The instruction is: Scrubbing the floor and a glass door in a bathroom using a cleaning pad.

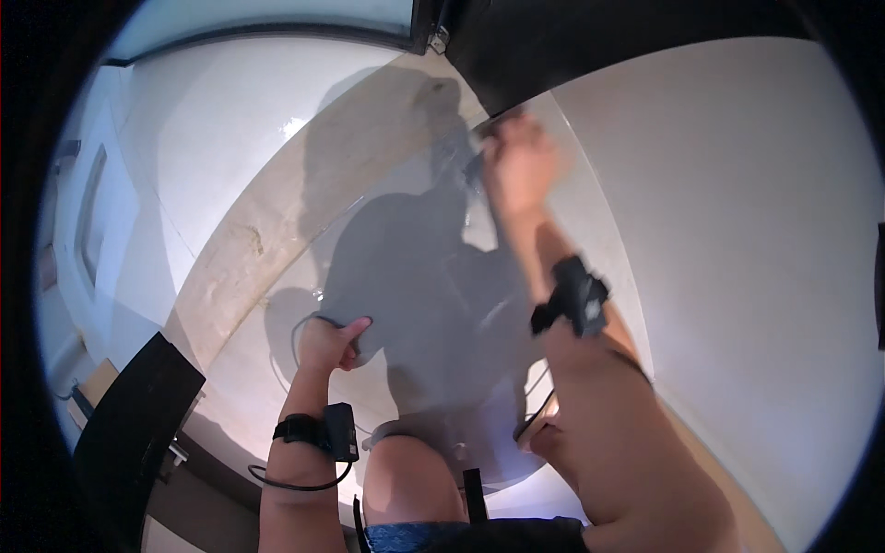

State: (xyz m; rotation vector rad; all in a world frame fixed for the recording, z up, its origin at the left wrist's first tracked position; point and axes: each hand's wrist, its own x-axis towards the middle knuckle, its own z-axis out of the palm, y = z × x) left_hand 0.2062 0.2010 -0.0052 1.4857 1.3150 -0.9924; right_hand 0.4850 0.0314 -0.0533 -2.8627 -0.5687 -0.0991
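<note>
Under the curled right hand (525,168), seemingly gripped, is a dark object (496,125); left hand (324,345) half-curled, empty.

Hands: two; left hand (324,347) at near left, right hand (524,168) toward the far side.
Strapped black devices: two; a boxy unit (341,431) on the left forearm, a bulkier unit (583,293) at the right wrist.
Looped black cables at the left forearm: one cable (295,488).
Bare knees: one knee (410,472), near.
Black panels: two; near-left panel (138,429), far-right panel (599,46).
Glass panes: one pane (267,17), far left.
Beige strips: one strip (217,290), left.
Items in the right hand: too blurred to count.
</note>
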